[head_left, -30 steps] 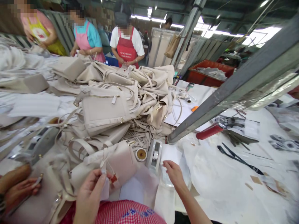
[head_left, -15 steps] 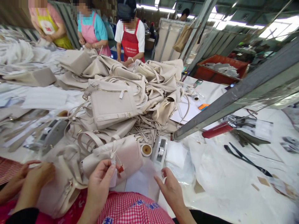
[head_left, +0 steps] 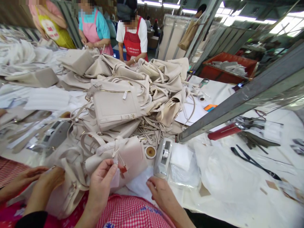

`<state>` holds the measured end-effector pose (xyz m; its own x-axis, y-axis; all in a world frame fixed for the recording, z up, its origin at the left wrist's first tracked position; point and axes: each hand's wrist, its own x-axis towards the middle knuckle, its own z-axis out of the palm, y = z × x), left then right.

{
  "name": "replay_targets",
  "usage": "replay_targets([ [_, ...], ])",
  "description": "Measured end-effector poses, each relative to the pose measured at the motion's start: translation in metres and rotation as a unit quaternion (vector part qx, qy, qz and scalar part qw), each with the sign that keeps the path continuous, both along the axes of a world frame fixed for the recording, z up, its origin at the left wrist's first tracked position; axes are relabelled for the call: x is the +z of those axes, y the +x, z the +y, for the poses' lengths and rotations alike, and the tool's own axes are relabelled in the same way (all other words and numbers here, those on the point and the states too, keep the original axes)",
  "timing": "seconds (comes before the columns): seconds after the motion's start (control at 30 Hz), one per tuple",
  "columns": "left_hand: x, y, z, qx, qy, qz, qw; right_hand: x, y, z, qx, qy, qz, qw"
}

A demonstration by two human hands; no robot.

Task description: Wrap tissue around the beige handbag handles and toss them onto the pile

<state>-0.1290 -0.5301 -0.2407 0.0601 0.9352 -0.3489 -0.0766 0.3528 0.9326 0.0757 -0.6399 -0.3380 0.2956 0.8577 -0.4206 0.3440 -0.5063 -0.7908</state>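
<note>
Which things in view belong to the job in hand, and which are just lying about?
Belong, judging by the hands:
pale tag, pinched in the left hand
beige bag, beside that hand
tape dispenser, near the right hand; likely

Apparently lying about:
black strap
red cylinder
orange crate

Right hand (head_left: 162, 191) shifted from over plastic packet (head_left: 186, 172) to near side of tape dispenser (head_left: 162, 158). Co-worker's hand (head_left: 54, 179) farther inward.

The left hand (head_left: 101, 181) partly hides a small, pale, flat tag (head_left: 115, 181), while the near edge of view cuts off the red-and-white checked cloth apron (head_left: 133, 210).
</note>
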Motion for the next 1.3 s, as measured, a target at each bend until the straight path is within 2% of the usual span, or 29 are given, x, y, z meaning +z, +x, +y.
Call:
replay_targets([
  [0.07,0.0,0.0,-0.001,0.0,-0.004,-0.004,1.0,0.01,0.03,0.001,-0.086,0.017,-0.033,0.996],
  [0.13,0.0,0.001,-0.002,0.002,-0.01,-0.014,1.0,0.011,0.057,0.005,-0.157,0.009,-0.044,0.987],
  [0.23,0.0,0.003,-0.003,0.006,-0.016,-0.026,1.0,0.001,0.075,0.013,-0.171,-0.048,0.015,0.984],
  [0.33,0.0,0.005,-0.004,0.019,-0.016,-0.031,0.999,-0.006,0.071,0.017,-0.187,-0.086,0.079,0.975],
  [0.43,-0.001,0.006,-0.005,0.028,-0.02,-0.031,0.999,-0.003,0.063,0.013,-0.218,-0.104,0.113,0.964],
  [0.53,-0.002,0.008,-0.004,0.026,-0.018,-0.028,0.999,-0.002,0.052,0.001,-0.24,-0.116,0.138,0.954],
  [0.67,-0.004,0.01,-0.004,0.037,-0.017,-0.027,0.999,-0.018,0.031,-0.022,-0.251,-0.175,0.141,0.941],
  [0.77,-0.009,0.01,-0.007,0.034,-0.011,-0.028,0.999,-0.02,0.017,-0.029,-0.206,-0.209,0.145,0.945],
  [0.83,-0.015,0.011,-0.011,0.032,0.014,-0.015,0.999,-0.001,0.01,-0.02,-0.14,-0.182,0.158,0.96],
  [0.87,-0.018,0.012,-0.013,0.035,0.034,0.001,0.999,0.016,0.007,-0.01,-0.093,-0.151,0.169,0.969],
  [0.93,-0.023,0.013,-0.016,0.039,0.075,0.05,0.995,0.058,-0.002,0.016,0.04,-0.04,0.194,0.979],
  [1.0,-0.026,0.014,-0.018,0.036,0.106,0.096,0.989,0.101,-0.015,0.046,0.171,0.001,0.226,0.959],
  [1.07,-0.026,0.015,-0.02,0.03,0.132,0.123,0.983,0.129,-0.029,0.073,0.245,0.041,0.206,0.947],
  [1.13,-0.025,0.015,-0.022,0.026,0.152,0.136,0.979,0.137,-0.04,0.094,0.273,0.079,0.153,0.947],
  [1.3,-0.023,0.015,-0.026,0.016,0.167,0.162,0.972,0.111,-0.049,0.114,0.288,0.081,0.04,0.953],
])
